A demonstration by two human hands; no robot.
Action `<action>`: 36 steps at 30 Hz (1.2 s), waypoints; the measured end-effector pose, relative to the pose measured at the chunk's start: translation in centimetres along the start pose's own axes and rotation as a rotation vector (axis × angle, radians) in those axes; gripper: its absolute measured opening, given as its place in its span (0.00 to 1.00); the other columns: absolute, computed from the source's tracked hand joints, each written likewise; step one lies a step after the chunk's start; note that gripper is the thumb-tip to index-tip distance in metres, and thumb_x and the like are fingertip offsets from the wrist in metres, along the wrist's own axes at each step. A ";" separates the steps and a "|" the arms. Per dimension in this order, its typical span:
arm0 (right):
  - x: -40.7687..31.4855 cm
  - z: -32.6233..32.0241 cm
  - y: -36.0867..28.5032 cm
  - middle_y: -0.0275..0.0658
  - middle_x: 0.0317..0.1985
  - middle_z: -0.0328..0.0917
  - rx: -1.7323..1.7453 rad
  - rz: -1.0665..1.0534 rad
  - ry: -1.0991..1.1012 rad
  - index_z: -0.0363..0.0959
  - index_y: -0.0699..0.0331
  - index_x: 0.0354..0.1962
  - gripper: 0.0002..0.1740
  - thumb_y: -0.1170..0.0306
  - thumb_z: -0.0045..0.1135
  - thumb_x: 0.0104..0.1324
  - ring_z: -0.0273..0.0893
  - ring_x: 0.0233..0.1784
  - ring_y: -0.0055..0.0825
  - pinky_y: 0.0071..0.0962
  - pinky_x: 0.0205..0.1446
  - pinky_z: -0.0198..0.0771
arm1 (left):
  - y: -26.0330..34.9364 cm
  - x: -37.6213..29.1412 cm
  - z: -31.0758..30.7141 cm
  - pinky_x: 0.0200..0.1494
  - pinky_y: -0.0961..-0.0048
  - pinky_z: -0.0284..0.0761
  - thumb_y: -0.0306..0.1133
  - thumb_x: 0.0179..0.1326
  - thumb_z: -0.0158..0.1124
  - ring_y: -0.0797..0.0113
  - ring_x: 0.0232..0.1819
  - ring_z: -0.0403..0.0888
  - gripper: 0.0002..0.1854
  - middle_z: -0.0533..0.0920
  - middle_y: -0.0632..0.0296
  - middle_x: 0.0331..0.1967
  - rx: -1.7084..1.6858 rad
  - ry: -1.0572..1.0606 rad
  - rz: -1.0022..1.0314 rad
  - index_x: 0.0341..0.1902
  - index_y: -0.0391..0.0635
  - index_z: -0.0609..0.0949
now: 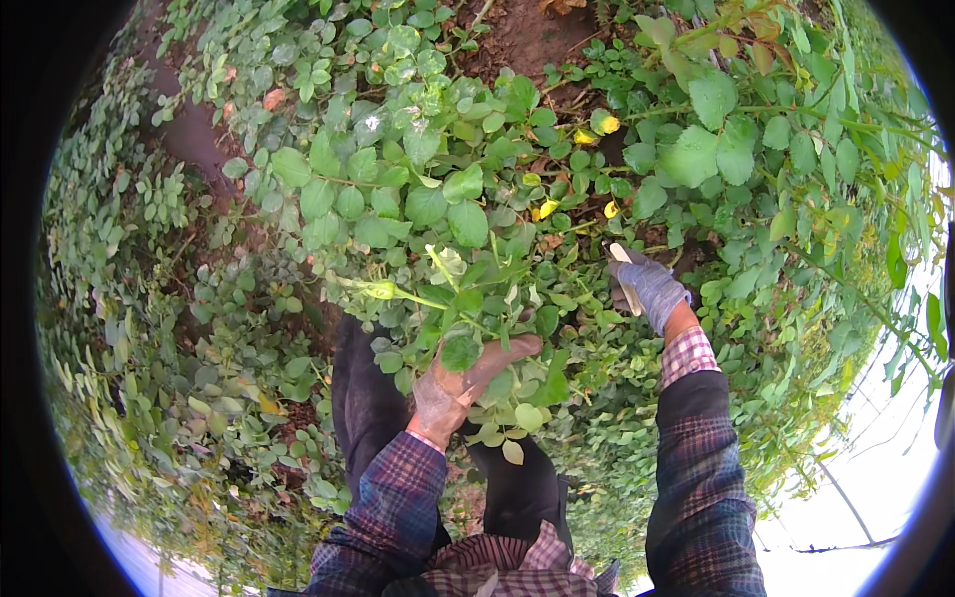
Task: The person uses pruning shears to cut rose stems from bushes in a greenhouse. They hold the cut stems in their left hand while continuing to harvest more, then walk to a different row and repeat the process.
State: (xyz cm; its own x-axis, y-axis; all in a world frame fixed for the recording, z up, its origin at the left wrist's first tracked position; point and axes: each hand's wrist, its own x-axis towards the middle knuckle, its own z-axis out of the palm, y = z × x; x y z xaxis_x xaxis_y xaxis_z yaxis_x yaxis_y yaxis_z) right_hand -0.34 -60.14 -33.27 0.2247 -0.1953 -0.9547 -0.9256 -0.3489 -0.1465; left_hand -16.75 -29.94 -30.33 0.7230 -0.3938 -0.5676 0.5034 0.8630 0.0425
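Note:
My left hand (466, 380), in a thin worn glove, is closed around leafy rose stems (425, 301) in front of my legs. A pale green bud (380, 289) tips one of these stems, pointing left. Leaves hide part of the fingers and the lower stems. To the right, my right hand (647, 289) wears a grey glove and grips a hand tool with a pale handle (625, 272). The tool's working end is hidden among the foliage, so its kind cannot be told. Low rose leaves surround this hand.
Dense rose bushes (224, 313) stand on both sides. Long leafy canes (813, 112) arch in at the upper right. Bare brown soil (522, 37) shows at the top, with yellow leaves (548, 208) below it. My dark trouser legs (518, 485) stand among plants.

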 end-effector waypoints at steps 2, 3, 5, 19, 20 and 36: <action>0.3 -0.3 -0.2 0.35 0.36 0.76 0.186 0.033 -0.094 0.65 0.57 0.70 0.35 0.61 0.66 0.68 0.77 0.34 0.31 0.38 0.42 0.81 | 0.1 -0.2 0.0 0.79 0.48 0.60 0.45 0.80 0.40 0.31 0.76 0.61 0.37 0.58 0.19 0.72 -0.055 0.006 0.001 0.77 0.23 0.50; 0.8 -0.7 0.3 0.36 0.37 0.76 0.240 0.048 -0.106 0.67 0.58 0.64 0.31 0.60 0.66 0.68 0.78 0.35 0.33 0.42 0.45 0.81 | 0.2 -0.1 0.2 0.80 0.48 0.59 0.46 0.80 0.40 0.31 0.76 0.60 0.38 0.57 0.19 0.73 -0.102 -0.001 -0.003 0.77 0.24 0.50; 2.0 -1.2 1.1 0.37 0.38 0.76 0.349 0.077 -0.130 0.71 0.61 0.54 0.23 0.57 0.66 0.68 0.79 0.38 0.39 0.50 0.50 0.81 | 0.2 0.1 0.4 0.80 0.47 0.56 0.47 0.80 0.39 0.30 0.77 0.58 0.38 0.55 0.19 0.73 -0.173 -0.008 -0.016 0.78 0.26 0.49; 0.7 1.5 0.0 0.46 0.47 0.82 -0.350 -0.121 -0.055 0.68 0.62 0.66 0.34 0.55 0.63 0.67 0.81 0.52 0.44 0.45 0.55 0.79 | 0.2 0.3 0.6 0.78 0.44 0.61 0.42 0.78 0.41 0.26 0.73 0.63 0.37 0.59 0.16 0.70 0.196 -0.039 0.023 0.74 0.18 0.52; 0.2 1.7 0.2 0.50 0.50 0.84 -0.752 -0.265 0.020 0.69 0.61 0.66 0.34 0.57 0.62 0.66 0.82 0.55 0.45 0.41 0.57 0.77 | 0.4 0.5 0.9 0.78 0.45 0.61 0.40 0.78 0.41 0.26 0.73 0.63 0.36 0.59 0.16 0.70 0.185 -0.048 0.017 0.74 0.17 0.52; -9.2 -0.1 5.6 0.54 0.56 0.81 -0.920 -0.021 0.108 0.72 0.59 0.63 0.30 0.53 0.54 0.69 0.78 0.60 0.53 0.40 0.64 0.71 | 0.7 -0.2 0.7 0.80 0.40 0.52 0.39 0.80 0.34 0.24 0.75 0.53 0.33 0.53 0.17 0.72 -0.012 0.042 0.021 0.75 0.20 0.49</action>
State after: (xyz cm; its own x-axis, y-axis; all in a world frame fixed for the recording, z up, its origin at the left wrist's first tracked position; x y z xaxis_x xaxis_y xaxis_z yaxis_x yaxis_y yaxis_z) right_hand -7.54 -60.43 -25.25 0.3087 -0.2485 -0.9181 -0.3248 -0.9348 0.1438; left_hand -16.16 -29.48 -29.63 0.7128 -0.3618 -0.6008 0.4821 0.8749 0.0451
